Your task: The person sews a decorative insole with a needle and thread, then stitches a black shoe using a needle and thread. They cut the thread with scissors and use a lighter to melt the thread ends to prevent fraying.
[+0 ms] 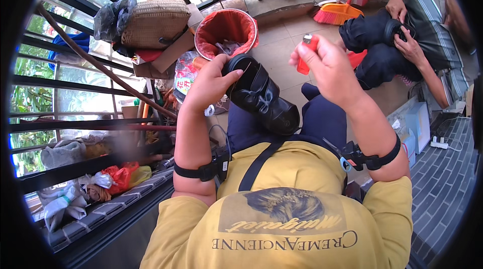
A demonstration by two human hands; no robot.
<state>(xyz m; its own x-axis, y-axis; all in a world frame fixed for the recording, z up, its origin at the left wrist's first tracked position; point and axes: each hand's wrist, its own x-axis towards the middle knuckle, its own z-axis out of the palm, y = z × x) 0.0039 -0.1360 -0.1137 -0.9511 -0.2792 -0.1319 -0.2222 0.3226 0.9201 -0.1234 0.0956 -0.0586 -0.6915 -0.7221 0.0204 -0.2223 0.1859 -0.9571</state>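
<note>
A black leather lace-up shoe (260,99) rests over my lap, its toe pointing towards my body. My left hand (213,80) grips the shoe at its heel collar, with the thumb over the opening. A thin, light strand shows by that thumb; I cannot tell what it is. In my right hand (324,63) is a red lighter (307,54), held upright to the right of the shoe and apart from it. No flame shows at its metal top. A pair of scissors (343,161) with light-blue handles lies at my right side near the waist.
A bin with a red liner (226,29) stands ahead, beside a woven basket (156,22). Another person's hands (405,39) work on a black shoe at the right. An orange broom (337,10) stands beyond. Black railings (86,125) run along the left; a power strip (439,142) lies at right.
</note>
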